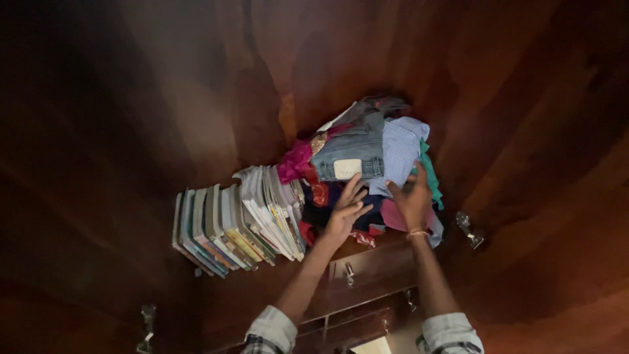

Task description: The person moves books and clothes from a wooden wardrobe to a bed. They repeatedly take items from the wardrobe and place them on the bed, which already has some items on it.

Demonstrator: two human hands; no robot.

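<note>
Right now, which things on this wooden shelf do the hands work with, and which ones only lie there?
In hand:
- left hand, flat against the dark folded clothes
- right hand, on the pale blue checked shirt
- blue denim jeans, top of the pile

Lying about:
- row of leaning books
- metal drawer knob

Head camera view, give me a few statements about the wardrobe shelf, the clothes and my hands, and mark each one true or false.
1. Both hands touch the pile of clothes. True: the left hand and right hand rest on it.
2. The row of books stands right of the clothes. False: it stands left of them.
3. Folded denim jeans lie near the top of the pile. True.
4. The right hand holds a book. False: it presses on cloth.
5. The right wrist wears a bangle. True.
</note>
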